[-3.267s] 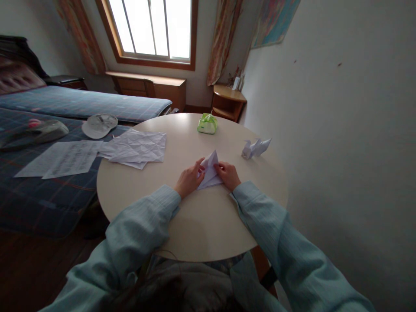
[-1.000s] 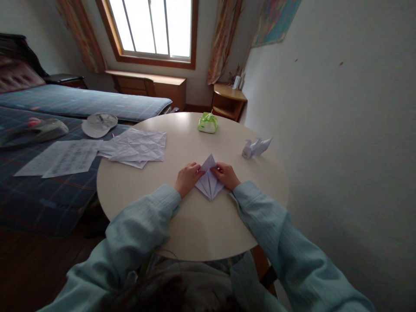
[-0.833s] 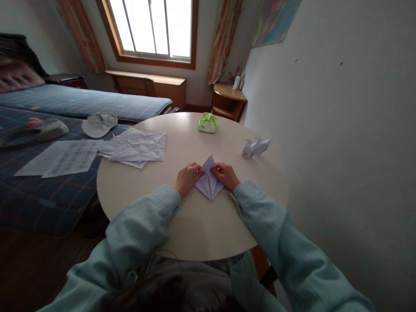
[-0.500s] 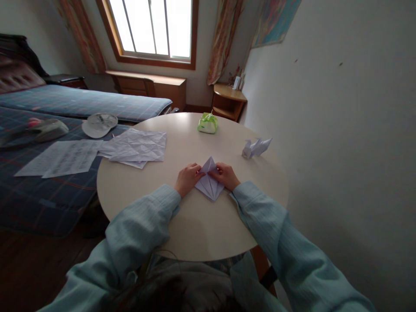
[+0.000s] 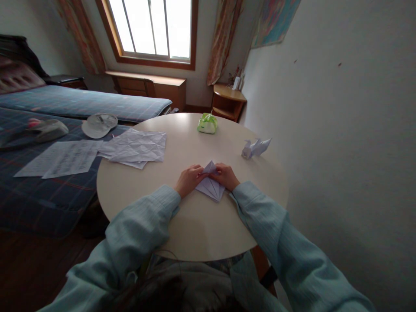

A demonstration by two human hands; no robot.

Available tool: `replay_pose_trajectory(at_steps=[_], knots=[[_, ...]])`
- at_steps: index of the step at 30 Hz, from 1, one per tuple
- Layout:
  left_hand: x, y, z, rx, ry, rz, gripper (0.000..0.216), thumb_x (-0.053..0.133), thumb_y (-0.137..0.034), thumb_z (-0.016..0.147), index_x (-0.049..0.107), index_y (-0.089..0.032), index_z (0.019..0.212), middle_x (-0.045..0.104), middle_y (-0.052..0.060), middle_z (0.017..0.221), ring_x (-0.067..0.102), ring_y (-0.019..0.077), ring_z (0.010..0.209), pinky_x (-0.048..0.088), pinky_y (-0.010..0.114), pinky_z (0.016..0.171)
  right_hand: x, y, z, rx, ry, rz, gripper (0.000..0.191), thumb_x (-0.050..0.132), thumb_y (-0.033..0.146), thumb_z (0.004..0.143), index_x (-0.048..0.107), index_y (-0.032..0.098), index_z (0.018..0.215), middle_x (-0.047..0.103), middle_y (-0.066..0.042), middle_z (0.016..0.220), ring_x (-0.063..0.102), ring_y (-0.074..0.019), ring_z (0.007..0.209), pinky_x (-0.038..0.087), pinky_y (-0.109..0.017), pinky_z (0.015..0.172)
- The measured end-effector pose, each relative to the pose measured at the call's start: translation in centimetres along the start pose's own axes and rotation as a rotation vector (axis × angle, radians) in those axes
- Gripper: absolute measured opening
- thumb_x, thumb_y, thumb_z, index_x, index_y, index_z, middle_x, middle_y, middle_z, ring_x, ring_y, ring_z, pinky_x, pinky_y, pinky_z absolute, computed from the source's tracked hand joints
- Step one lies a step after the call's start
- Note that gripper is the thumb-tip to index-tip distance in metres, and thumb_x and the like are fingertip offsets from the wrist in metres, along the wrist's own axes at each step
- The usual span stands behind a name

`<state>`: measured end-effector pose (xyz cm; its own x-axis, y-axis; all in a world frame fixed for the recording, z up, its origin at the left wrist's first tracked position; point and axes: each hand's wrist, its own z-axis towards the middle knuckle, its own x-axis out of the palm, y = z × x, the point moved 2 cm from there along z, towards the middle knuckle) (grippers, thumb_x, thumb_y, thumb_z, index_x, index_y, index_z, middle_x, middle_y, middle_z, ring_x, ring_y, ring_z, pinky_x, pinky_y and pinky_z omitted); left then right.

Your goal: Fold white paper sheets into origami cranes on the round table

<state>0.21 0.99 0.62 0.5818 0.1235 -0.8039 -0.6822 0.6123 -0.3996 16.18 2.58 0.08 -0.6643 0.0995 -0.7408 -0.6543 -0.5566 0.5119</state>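
A folded white paper piece [image 5: 210, 187], diamond-shaped with creases, lies on the round beige table [image 5: 182, 225] in front of me. My left hand [image 5: 189, 180] grips its left side with fingers curled at the top corner. My right hand [image 5: 226, 176] pinches the right side near the top. Both hands meet over the paper's upper tip, hiding part of it. A finished folded paper bird [image 5: 255, 147] sits to the right on the table.
Creased white sheets [image 5: 136, 147] lie at the table's left edge. A green tissue pack [image 5: 207, 123] sits at the far side. A bed [image 5: 48, 130] with printed papers and a cap stands to the left. A bare wall is close on the right.
The paper went from a raised pointed flap to a flat diamond. Since then my fingers have closed in over its top tip, and the piece has tilted slightly.
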Motion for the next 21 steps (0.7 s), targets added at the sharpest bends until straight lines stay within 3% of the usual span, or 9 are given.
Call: replay_pose_trajectory(at_steps=[13, 21], knots=[[-0.2, 0.0, 0.01, 0.008, 0.006, -0.033, 0.021, 0.045, -0.028, 0.083, 0.065, -0.019, 0.082, 0.061, 0.002, 0.077, 0.053, 0.011, 0.073, 0.04, 0.02, 0.065, -0.02, 0.16, -0.07, -0.035, 0.018, 0.099, 0.02, 0.058, 0.037, 0.073, 0.065, 0.019, 0.071, 0.06, -0.003, 0.069, 0.053, -0.0124, 0.068, 0.041, -0.023, 0.062], [-0.46, -0.49, -0.09, 0.087, -0.079, -0.025, 0.022, 0.045, -0.028, 0.083, 0.064, -0.024, 0.094, 0.061, 0.003, 0.086, 0.053, 0.011, 0.08, 0.043, 0.021, 0.072, -0.03, 0.31, -0.07, -0.061, 0.017, 0.113, 0.016, 0.059, 0.035, 0.073, 0.065, 0.02, 0.07, 0.062, -0.002, 0.069, 0.054, -0.013, 0.069, 0.042, -0.025, 0.066]])
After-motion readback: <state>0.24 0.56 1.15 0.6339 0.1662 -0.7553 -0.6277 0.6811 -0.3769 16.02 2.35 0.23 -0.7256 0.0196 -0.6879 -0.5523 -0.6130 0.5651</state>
